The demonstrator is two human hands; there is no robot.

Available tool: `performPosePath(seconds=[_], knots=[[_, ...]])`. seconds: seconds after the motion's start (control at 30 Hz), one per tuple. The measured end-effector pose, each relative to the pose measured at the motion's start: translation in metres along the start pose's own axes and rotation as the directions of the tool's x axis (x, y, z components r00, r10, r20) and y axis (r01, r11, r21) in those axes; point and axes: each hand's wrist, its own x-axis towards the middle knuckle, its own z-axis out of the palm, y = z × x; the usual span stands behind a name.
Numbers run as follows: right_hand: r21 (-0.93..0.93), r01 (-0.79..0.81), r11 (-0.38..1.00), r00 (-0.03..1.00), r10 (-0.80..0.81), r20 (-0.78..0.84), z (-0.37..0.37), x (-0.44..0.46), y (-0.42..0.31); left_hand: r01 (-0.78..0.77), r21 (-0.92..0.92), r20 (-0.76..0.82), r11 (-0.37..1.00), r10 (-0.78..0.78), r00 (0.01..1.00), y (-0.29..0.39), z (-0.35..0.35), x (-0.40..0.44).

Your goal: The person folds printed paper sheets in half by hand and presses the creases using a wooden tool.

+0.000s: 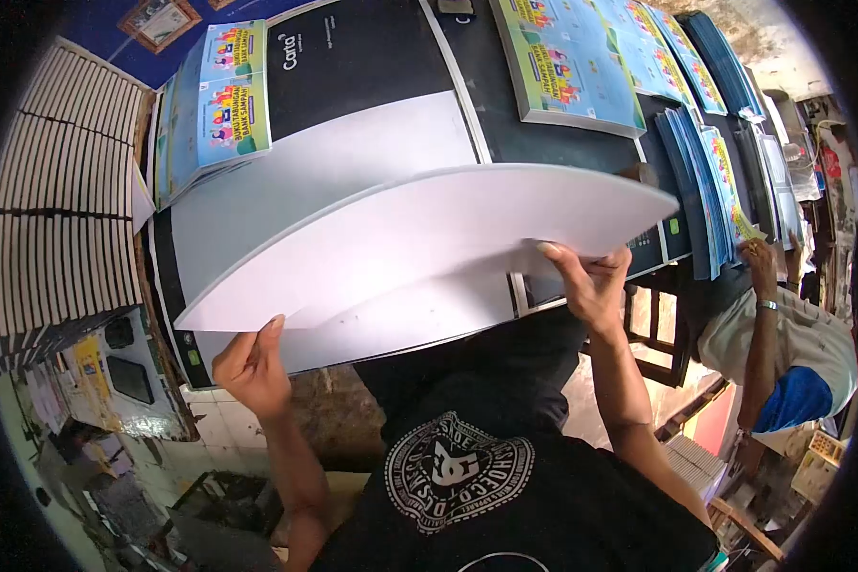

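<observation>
A thick stack of white paper sheets (429, 229) is bowed upward in a curve above the dark table. My left hand (257, 370) pinches its near left corner between thumb and fingers. At the stack's right part, my right hand (591, 283) grips the near edge, thumb on top. More white paper (353, 143) lies flat on the table behind and beneath the bent stack. Printed blue and yellow covers (231, 110) stand piled at the table's left, and a larger pile of them (577, 71) lies at the back right.
Tall rows of bound blocks (62, 162) line the far left. A co-worker (782, 353) at the right touches blue booklets (701, 191) with one hand. A dark phone-like object (130, 379) rests on a lower surface at left.
</observation>
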Motion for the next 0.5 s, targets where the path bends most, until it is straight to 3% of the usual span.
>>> performPosePath(seconds=[0.1, 0.17, 0.3, 0.4, 0.47, 0.5], knots=[[-0.032, -0.206, 0.978, 0.978, 0.206, -0.004, -0.003, 0.002, -0.025, 0.053, 0.010, 0.103, 0.999, -0.054, 0.993, 0.011, -0.003, 0.002], [-0.054, -0.419, 0.906, 0.907, 0.420, 0.021, -0.005, 0.001, -0.027, 0.125, 0.047, 0.216, 0.991, -0.132, 0.968, 0.019, -0.001, 0.009], [0.104, -0.536, 0.838, 0.842, 0.522, 0.135, -0.005, -0.017, 0.016, 0.349, 0.228, 0.423, 0.909, -0.416, 0.805, -0.022, 0.026, 0.009], [0.040, -0.694, 0.719, 0.718, 0.686, 0.122, -0.018, -0.040, 0.006, 0.501, 0.130, 0.407, 0.855, -0.507, 0.759, -0.036, 0.035, -0.002], [0.093, -0.657, 0.748, 0.754, 0.654, 0.064, -0.023, -0.068, 0.010, 0.470, 0.213, 0.426, 0.856, -0.515, 0.744, -0.032, 0.031, 0.001], [0.091, -0.696, 0.712, 0.718, 0.693, 0.069, -0.028, -0.080, 0.013, 0.453, 0.229, 0.414, 0.862, -0.507, 0.756, -0.030, 0.031, -0.001]])
